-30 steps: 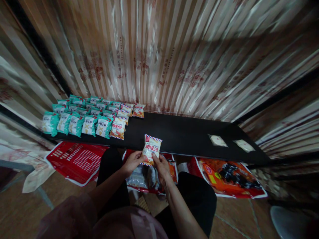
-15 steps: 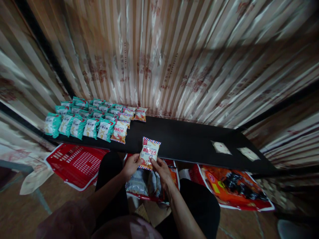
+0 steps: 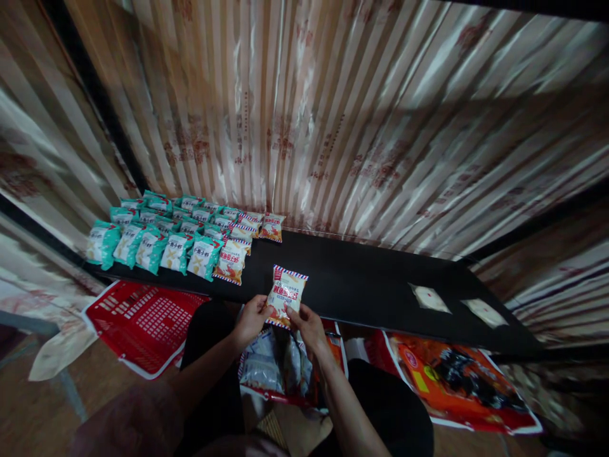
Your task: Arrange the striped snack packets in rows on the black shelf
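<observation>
Between my two hands is a white and orange snack bag [image 3: 287, 290] with striped red and blue ends, its printed front facing me. My left hand [image 3: 254, 319] pinches its lower left edge, and my right hand [image 3: 307, 325] grips the lower right with the thumb on the front. The bag is held just over the front edge of a black shelf [image 3: 342, 266]. Matching orange snack bags [image 3: 231, 259] stand on the shelf to the left, beside rows of teal snack bags [image 3: 178, 252].
Two flat white packets [image 3: 431, 298] lie on the shelf's right part. Below are a red basket [image 3: 152, 324] at left, a basket of silvery packets [image 3: 261, 368] between my knees, and one with orange packages [image 3: 447, 374] at right. A striped curtain [image 3: 304, 127] hangs behind.
The camera view has shifted slightly, so the shelf and baskets sit a little lower in the picture. Both hands keep the same snack bag in almost the same place.
</observation>
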`<move>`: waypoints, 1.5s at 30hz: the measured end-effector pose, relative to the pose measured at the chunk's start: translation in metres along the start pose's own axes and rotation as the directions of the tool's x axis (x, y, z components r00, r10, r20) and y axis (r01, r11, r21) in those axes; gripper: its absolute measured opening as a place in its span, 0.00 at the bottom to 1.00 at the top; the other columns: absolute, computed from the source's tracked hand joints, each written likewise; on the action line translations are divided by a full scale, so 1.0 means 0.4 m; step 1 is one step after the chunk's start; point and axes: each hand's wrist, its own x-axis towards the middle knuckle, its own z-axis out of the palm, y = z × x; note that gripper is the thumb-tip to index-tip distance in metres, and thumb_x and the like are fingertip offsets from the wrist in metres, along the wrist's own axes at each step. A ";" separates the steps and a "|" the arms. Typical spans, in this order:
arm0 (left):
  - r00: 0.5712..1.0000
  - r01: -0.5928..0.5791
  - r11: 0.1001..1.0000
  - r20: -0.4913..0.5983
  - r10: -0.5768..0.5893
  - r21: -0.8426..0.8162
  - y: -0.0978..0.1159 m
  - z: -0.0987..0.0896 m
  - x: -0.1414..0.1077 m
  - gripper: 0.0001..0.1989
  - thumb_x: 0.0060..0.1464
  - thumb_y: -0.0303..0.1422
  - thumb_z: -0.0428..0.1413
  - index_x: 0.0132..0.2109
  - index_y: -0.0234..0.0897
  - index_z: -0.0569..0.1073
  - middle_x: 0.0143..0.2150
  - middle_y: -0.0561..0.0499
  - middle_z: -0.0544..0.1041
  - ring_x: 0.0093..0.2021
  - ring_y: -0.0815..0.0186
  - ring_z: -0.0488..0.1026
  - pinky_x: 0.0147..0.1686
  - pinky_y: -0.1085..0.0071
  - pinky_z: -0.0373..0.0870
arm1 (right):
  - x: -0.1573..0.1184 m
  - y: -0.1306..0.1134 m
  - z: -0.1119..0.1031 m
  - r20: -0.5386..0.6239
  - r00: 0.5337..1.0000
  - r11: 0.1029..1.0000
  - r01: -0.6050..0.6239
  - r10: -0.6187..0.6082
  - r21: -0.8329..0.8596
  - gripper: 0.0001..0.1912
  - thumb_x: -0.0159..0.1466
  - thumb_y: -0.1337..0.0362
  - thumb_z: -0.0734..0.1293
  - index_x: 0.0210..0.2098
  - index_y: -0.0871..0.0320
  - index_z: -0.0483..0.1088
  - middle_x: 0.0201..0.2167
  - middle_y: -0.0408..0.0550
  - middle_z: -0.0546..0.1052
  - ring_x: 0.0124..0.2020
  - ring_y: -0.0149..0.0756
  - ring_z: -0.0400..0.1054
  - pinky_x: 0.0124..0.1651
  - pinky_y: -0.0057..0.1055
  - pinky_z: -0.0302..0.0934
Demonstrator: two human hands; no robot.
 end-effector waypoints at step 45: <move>0.974 0.032 0.511 -0.142 0.179 0.859 0.140 0.025 0.266 0.11 0.55 0.27 0.50 0.44 0.34 0.74 0.43 0.44 0.75 0.48 0.61 0.70 0.49 0.68 0.61 | 0.339 -0.034 0.069 -0.045 0.981 0.893 0.152 -0.188 -0.424 0.20 0.49 0.53 0.68 0.35 0.61 0.74 0.30 0.50 0.79 0.30 0.40 0.72 0.33 0.31 0.65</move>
